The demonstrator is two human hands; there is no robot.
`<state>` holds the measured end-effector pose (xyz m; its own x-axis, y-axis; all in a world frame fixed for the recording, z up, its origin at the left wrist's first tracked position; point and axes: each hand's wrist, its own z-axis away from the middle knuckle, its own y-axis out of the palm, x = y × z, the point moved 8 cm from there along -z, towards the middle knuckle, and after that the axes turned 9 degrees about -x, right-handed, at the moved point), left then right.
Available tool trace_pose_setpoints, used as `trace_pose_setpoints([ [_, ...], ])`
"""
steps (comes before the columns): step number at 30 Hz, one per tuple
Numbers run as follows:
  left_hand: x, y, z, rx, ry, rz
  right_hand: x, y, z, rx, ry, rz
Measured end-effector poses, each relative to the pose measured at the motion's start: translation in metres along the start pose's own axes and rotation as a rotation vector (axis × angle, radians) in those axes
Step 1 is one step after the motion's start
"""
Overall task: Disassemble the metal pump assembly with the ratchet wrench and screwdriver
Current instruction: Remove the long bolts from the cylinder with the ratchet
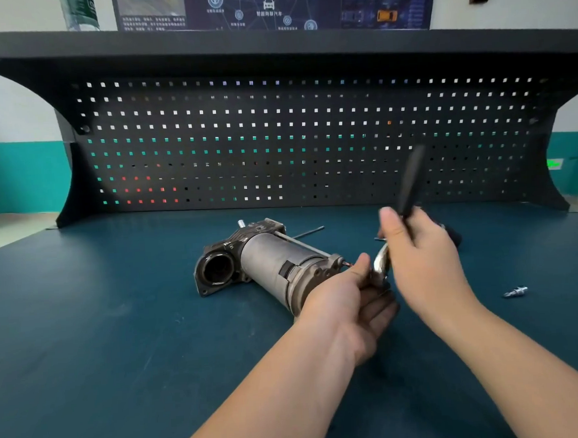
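The right hand (417,244) grips the ratchet wrench (409,184), handle tilted toward one o'clock. The left hand (350,299) grasps the near end of the pump assembly (266,264), which lies on the blue bench (118,330), its open port toward nine o'clock.

The dark blue poster (274,6) on the wall above the pegboard (296,140) carried white Chinese captions around car and network icons; these were too small and blurred to read reliably. No other markings were legible.
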<state>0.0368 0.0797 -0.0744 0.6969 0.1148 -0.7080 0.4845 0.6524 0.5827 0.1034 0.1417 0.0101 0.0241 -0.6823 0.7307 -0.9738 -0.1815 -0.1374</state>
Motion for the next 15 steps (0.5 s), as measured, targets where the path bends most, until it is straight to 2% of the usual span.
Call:
trace_pose_setpoints([
  [2,-0.002,0.001,0.000,0.023,-0.005,0.003,0.031,0.010,0.011,0.161,-0.370,0.131],
  [4,-0.003,-0.001,-0.001,0.006,-0.002,0.004,0.036,0.017,0.020,0.248,-0.485,0.158],
  [5,-0.003,-0.002,-0.001,-0.003,-0.002,0.011,0.034,0.016,0.019,0.229,-0.447,0.120],
  [7,-0.002,-0.003,0.000,-0.016,-0.002,0.051,0.017,0.005,0.009,0.086,-0.185,-0.023],
  [8,-0.002,-0.003,0.000,-0.021,0.005,0.061,0.000,0.000,0.004,0.014,0.029,-0.115],
  [10,-0.003,-0.004,-0.001,-0.038,0.017,0.046,-0.043,0.008,0.008,-0.034,0.572,-0.445],
  [11,-0.004,-0.004,-0.002,-0.042,0.017,0.037,-0.055,0.016,0.015,-0.036,0.783,-0.612],
  [12,-0.004,-0.004,-0.002,-0.039,0.018,0.029,-0.060,0.020,0.018,-0.036,0.876,-0.686],
  [13,-0.003,-0.003,-0.003,-0.035,0.014,0.025,-0.059,0.020,0.017,-0.027,0.832,-0.669],
  [14,-0.002,-0.003,-0.004,-0.029,0.013,0.019,-0.051,0.015,0.011,-0.006,0.661,-0.573],
  [15,-0.001,-0.002,-0.004,-0.025,0.015,0.011,-0.033,0.008,0.005,0.015,0.405,-0.440],
])
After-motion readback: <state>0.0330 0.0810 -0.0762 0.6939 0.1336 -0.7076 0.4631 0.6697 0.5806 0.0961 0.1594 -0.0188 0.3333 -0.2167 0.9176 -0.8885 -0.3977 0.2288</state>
